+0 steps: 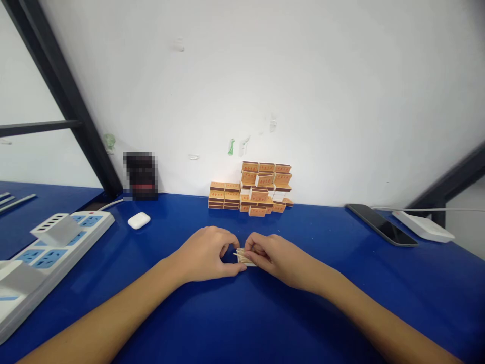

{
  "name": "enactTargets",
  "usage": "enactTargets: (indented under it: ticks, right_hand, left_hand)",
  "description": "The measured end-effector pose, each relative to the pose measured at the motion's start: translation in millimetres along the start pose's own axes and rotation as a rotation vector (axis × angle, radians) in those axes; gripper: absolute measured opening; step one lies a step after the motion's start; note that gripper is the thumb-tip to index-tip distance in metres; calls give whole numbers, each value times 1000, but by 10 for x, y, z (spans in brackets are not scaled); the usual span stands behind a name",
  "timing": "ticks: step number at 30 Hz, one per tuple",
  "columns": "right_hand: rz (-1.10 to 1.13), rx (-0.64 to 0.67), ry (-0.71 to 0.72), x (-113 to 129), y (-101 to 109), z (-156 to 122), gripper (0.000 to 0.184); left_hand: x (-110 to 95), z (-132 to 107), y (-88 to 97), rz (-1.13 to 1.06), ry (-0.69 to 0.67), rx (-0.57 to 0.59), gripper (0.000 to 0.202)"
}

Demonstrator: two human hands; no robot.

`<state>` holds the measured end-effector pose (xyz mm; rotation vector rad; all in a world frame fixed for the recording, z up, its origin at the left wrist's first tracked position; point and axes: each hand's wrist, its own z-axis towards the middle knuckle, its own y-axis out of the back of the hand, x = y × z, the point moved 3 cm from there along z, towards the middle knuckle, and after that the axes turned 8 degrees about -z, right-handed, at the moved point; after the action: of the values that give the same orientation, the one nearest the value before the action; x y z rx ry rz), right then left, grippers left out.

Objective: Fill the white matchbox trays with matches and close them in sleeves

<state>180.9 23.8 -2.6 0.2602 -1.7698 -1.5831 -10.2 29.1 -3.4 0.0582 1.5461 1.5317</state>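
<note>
On the blue table, a small white matchbox tray [250, 265] lies between my hands with pale matchsticks [241, 256] in it, some sticking out past its left end. My left hand [206, 253] curves around that left end, thumb at the near side and index finger at the far side. Closed in a pinch, my right hand [278, 257] grips matchsticks over the tray and hides its right part. Behind them, against the wall, stand stacked orange matchboxes [223, 194], some set askew or partly slid out.
Left on the table are a white earbud case [139, 220], a power strip [94, 225] with plugged-in adapters, and a blurred dark object [141, 177]. A phone [381, 225] and a white flat device [422, 226] with a cable lie at the right. Black metal bars flank both sides.
</note>
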Motion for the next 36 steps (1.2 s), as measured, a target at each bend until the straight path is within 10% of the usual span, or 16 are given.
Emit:
enactTargets:
  ticks: [36]
  right_hand:
    - [-172,-57,29,-19,21,-73,16]
  left_hand:
    - [-29,8,-23,28,-6,18,25]
